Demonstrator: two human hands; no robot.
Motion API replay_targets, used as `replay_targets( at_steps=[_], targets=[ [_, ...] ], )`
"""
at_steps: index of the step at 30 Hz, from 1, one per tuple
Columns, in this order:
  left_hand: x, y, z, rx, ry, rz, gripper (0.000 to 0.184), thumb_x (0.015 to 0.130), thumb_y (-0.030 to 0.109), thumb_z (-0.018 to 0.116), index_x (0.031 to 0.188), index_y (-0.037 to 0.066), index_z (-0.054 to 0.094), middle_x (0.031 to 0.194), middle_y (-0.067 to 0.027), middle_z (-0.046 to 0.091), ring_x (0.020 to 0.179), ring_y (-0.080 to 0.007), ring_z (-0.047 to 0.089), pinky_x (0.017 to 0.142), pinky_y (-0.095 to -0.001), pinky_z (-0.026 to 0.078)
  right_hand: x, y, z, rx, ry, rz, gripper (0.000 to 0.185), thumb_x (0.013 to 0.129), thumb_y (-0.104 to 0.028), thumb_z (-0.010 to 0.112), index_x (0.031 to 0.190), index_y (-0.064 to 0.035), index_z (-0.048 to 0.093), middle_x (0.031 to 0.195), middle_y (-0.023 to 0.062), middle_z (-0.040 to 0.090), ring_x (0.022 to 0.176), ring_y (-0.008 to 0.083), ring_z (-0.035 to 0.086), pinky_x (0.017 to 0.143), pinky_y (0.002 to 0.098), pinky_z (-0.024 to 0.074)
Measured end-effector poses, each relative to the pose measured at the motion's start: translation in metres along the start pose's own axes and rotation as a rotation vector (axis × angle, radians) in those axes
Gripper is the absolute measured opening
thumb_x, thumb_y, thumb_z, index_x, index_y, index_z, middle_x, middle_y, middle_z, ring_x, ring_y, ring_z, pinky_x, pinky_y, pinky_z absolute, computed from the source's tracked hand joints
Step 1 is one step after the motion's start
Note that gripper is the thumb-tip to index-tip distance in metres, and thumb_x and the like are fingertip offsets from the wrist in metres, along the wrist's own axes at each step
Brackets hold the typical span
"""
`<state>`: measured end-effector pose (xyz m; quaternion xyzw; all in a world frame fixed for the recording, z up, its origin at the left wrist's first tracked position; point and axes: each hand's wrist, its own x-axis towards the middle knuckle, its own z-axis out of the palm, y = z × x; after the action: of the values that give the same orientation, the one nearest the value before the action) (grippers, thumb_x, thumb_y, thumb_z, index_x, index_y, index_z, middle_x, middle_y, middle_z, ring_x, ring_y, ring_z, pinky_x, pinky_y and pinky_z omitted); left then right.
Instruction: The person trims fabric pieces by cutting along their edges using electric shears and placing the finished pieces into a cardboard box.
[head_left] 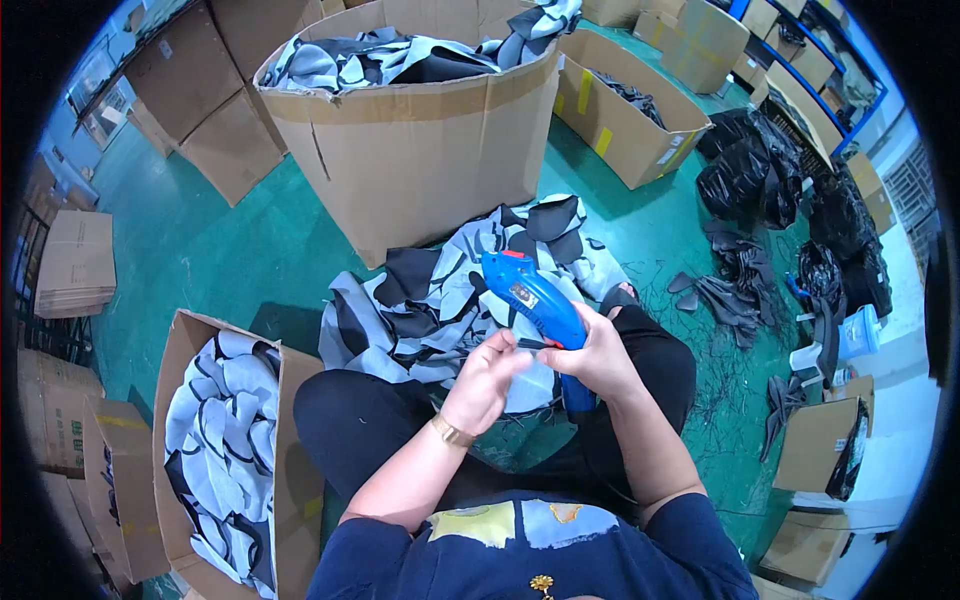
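Note:
My right hand (603,357) is wrapped round the handle of a blue cordless power tool (535,300) with a red part near its top; its exact kind is unclear. Close beside the handle, my left hand (482,385) has its fingers drawn together and slightly blurred. A thin dark piece shows between its fingertips and the tool, but I cannot make out what it is. Beneath and beyond both hands, a heap of grey and black fabric pieces (440,315) lies on the floor, between and in front of my legs.
A large cardboard box (430,150) of fabric pieces stands ahead, with a lower box (610,135) to its right. Another fabric-filled box (300,430) is by my left knee. Black plastic bags (745,170) and dark scraps (738,285) lie on the right of the green floor.

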<state>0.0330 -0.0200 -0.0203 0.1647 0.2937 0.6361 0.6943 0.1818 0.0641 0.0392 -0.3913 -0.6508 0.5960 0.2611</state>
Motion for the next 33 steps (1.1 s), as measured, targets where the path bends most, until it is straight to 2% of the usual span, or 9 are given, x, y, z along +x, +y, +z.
replay_targets(
  at_steps=[1,4,7,8,11,13,17,23,33],
  targets=[
    [0.004,0.0,0.003,-0.309,0.083,-0.075,0.021,0.091,0.025,0.061,0.102,0.009,0.053,0.091,0.0004,0.057,0.083,-0.0124,0.056,0.078,-0.0298,0.047,-0.001,-0.002,0.0,0.022,-0.004,0.014,0.048,0.064,-0.008,0.081,0.105,0.0003,0.057,0.086,0.0013,0.06,0.076,0.0088,0.056,0.071,0.0238,0.0468],
    [0.016,0.002,-0.02,-0.613,-0.209,-0.053,0.036,0.093,0.041,0.054,0.11,0.01,0.053,0.103,-0.0047,0.061,0.096,-0.0198,0.059,0.088,-0.0359,0.046,-0.004,-0.002,-0.004,0.124,-0.068,0.031,0.049,0.063,-0.006,0.079,0.106,-0.0005,0.057,0.087,0.0007,0.059,0.078,0.0085,0.055,0.073,0.0234,0.0455],
    [0.013,0.021,0.013,-0.619,0.0,0.023,0.055,0.089,0.051,0.055,0.124,0.009,0.052,0.122,-0.01,0.06,0.113,-0.0239,0.057,0.095,-0.0408,0.046,-0.009,-0.001,-0.007,0.16,-0.125,0.056,0.05,0.062,-0.006,0.079,0.106,-0.0015,0.057,0.087,0.0003,0.059,0.079,0.008,0.054,0.074,0.0231,0.0448],
    [0.012,0.025,0.012,-0.665,-0.088,-0.002,0.051,0.091,0.047,0.055,0.125,0.009,0.052,0.123,-0.0094,0.06,0.113,-0.0238,0.058,0.095,-0.0427,0.046,-0.01,0.0,-0.007,0.158,-0.139,0.068,0.05,0.061,-0.006,0.08,0.106,-0.0018,0.057,0.087,0.0002,0.059,0.079,0.0079,0.054,0.074,0.0231,0.0446],
    [0.023,0.016,-0.009,-0.52,-0.016,-0.003,0.039,0.094,0.035,0.056,0.121,0.008,0.054,0.116,-0.0083,0.063,0.106,-0.023,0.061,0.091,-0.0403,0.049,-0.013,0.001,-0.009,0.155,-0.116,0.092,0.045,0.065,-0.006,0.077,0.104,-0.0023,0.057,0.085,0.0001,0.059,0.076,0.0075,0.055,0.072,0.0223,0.0443],
    [0.012,0.032,0.001,-0.307,0.131,0.097,0.018,0.092,0.019,0.061,0.106,0.008,0.059,0.098,-0.0041,0.066,0.087,-0.0154,0.066,0.074,-0.0301,0.056,-0.015,-0.002,-0.012,0.199,-0.047,0.137,0.041,0.067,-0.006,0.075,0.103,-0.0023,0.056,0.083,0.0,0.059,0.074,0.0074,0.055,0.07,0.0221,0.0443],
    [0.006,0.039,-0.006,-0.109,0.243,0.238,0.02,0.089,0.018,0.065,0.105,0.007,0.059,0.096,-0.0024,0.065,0.085,-0.0145,0.065,0.072,-0.0297,0.056,-0.034,0.001,-0.029,0.204,0.008,0.198,0.044,0.069,-0.009,0.074,0.109,-0.0011,0.057,0.084,0.0006,0.059,0.07,0.0071,0.055,0.067,0.022,0.044],
    [0.004,0.039,-0.008,-0.053,0.314,0.334,0.026,0.086,0.008,0.067,0.11,0.002,0.058,0.101,-0.0063,0.064,0.089,-0.016,0.065,0.074,-0.032,0.056,-0.061,0.009,-0.032,0.105,-0.113,0.289,0.05,0.068,-0.01,0.075,0.114,-0.0001,0.058,0.093,0.0007,0.06,0.083,0.0094,0.055,0.077,0.0249,0.0433],
    [0.0,0.043,-0.004,0.058,0.289,0.336,0.025,0.082,0.002,0.069,0.105,0.002,0.061,0.096,-0.0051,0.066,0.084,-0.0135,0.065,0.072,-0.0268,0.054,-0.06,0.015,-0.03,0.132,-0.134,0.299,0.051,0.068,-0.007,0.072,0.115,0.0003,0.058,0.095,0.0023,0.061,0.086,0.0101,0.056,0.08,0.026,0.0442]
  ],
)
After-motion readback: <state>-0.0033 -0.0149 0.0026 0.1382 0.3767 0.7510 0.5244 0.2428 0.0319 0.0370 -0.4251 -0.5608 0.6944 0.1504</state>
